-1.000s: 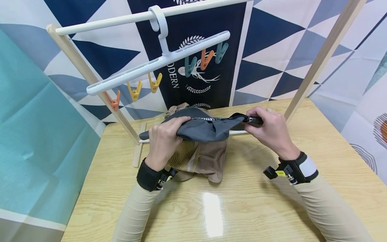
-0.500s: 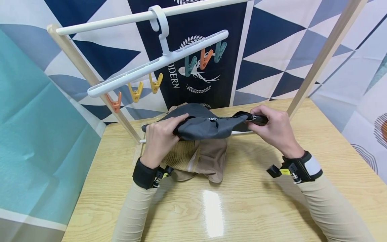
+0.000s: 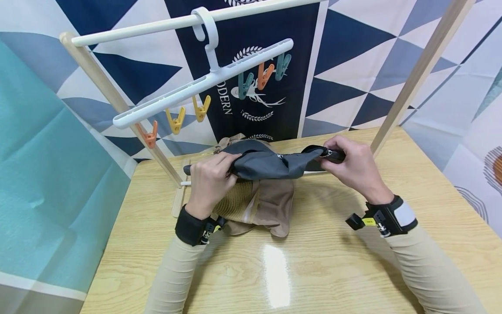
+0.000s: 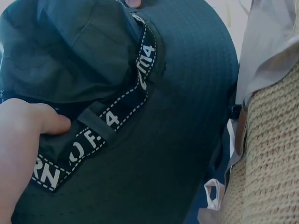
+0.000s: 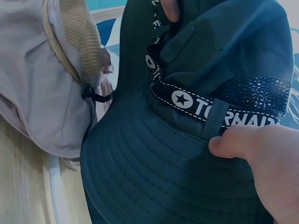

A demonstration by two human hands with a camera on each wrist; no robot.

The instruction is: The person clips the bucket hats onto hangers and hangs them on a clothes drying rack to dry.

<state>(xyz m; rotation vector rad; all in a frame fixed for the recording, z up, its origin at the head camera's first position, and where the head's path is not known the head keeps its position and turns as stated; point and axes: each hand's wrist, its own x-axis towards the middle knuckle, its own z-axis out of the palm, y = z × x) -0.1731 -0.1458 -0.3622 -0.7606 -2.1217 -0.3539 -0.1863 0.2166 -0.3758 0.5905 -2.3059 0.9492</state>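
Observation:
Both hands hold a dark grey bucket hat (image 3: 270,166) with a stitched brim and a black band lettered in white. My left hand (image 3: 211,181) grips its left side; in the left wrist view the thumb (image 4: 51,119) presses beside the band. At the other side my right hand (image 3: 354,168) pinches the hat's edge, the thumb (image 5: 233,142) lying at the band in the right wrist view. Most fingers are hidden behind the fabric. Under and behind the hat lies a brown hat (image 3: 274,207) with a straw-coloured mesh part (image 3: 235,203) and a cord with a toggle (image 5: 88,92).
A white hanger (image 3: 211,78) hangs from the rack's top bar (image 3: 164,25), carrying orange, yellow and teal clips (image 3: 176,120). Wooden posts (image 3: 421,74) stand at both sides. The wooden table (image 3: 313,270) lies below, with a patterned cloth (image 3: 345,56) behind.
The hat shifts slightly to the right, and its brim tips a little between frames. My right hand has moved slightly right. The hanger sways a little. Both hands keep their hold.

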